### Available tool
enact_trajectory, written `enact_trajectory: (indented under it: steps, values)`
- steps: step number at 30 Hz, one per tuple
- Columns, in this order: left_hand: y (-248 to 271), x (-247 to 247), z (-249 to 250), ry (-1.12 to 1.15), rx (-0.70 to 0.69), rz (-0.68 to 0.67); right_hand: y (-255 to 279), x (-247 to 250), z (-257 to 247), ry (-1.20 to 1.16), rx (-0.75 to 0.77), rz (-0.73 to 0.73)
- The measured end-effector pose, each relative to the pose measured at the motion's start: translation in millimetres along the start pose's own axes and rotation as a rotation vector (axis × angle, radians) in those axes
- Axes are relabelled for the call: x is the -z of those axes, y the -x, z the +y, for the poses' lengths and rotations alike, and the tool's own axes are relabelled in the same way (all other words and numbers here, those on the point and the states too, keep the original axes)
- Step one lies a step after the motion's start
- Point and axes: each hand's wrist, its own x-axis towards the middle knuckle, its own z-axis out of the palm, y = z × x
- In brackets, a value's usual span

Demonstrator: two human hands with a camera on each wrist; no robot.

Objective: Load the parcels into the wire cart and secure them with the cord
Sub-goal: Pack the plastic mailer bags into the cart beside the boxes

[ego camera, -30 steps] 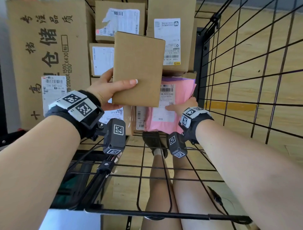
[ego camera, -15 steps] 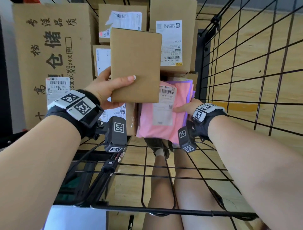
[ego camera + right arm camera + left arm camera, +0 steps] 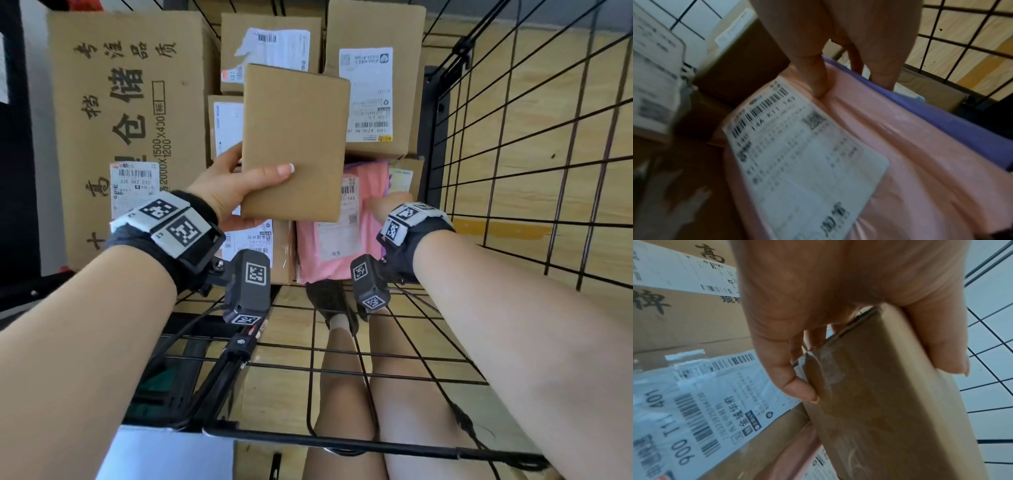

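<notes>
- Left hand grips a plain brown parcel, thumb across its face, held upright in front of stacked cartons in the wire cart.
- Right hand pinches a pink mailer atop a purple mailer, wedged between cartons and the cart's mesh side.
- A large printed carton fills the left.

My head view is bright, evenly lit and sharp, though straight lines bow toward the edges. My left wrist view is dimmer, with blown-out white at the right. My right wrist view is dim and motion-blurred.
</notes>
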Motion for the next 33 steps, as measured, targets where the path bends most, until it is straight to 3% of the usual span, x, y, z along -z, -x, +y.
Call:
enact_trajectory:
  steps: [1, 5, 7, 11, 14, 16, 19, 21, 22, 27, 31, 33]
  values:
    - [1, -3, 1, -0.013, 0.008, 0.000, 2, 2, -3, -0.014, 0.008, 0.005]
    - [7, -22, 11, -0.056, 0.021, -0.010, 21, 17, -21, -0.139, 0.078, 0.243]
    - [8, -34, 20, -0.082, 0.013, -0.036, 36, 23, -35, -0.330, 0.193, 0.087]
    - [9, -59, 41, -0.008, -0.008, -0.077, 64, 49, -44, -0.796, 0.148, -0.334]
    - [3, -76, 54, 0.057, -0.033, -0.099, 72, 66, -44, -0.966, 0.222, -0.309]
    - [-4, -88, 58, 0.017, -0.087, -0.092, 72, 73, -45, -0.992, 0.304, -0.143]
    - [-22, -102, 59, -0.533, -0.267, 0.004, 76, 83, -48, -0.853, 0.401, 0.267]
    - [-31, -110, 57, -0.922, -0.354, 0.043, 76, 89, -47, -0.587, 0.378, 0.535]
    - [-36, -113, 55, -1.044, -0.381, 0.025, 74, 89, -46, -0.445, 0.347, 0.599]
    - [-64, -115, 45, -1.487, -0.476, -0.049, 59, 85, -62, -0.107, 0.267, 0.604]
    - [-75, -108, 35, -1.595, -0.446, -0.058, 53, 91, -73, -0.044, 0.276, 0.688]
    - [-74, -109, 34, -1.626, -0.413, -0.031, 49, 84, -68, -0.010, 0.228, 0.662]
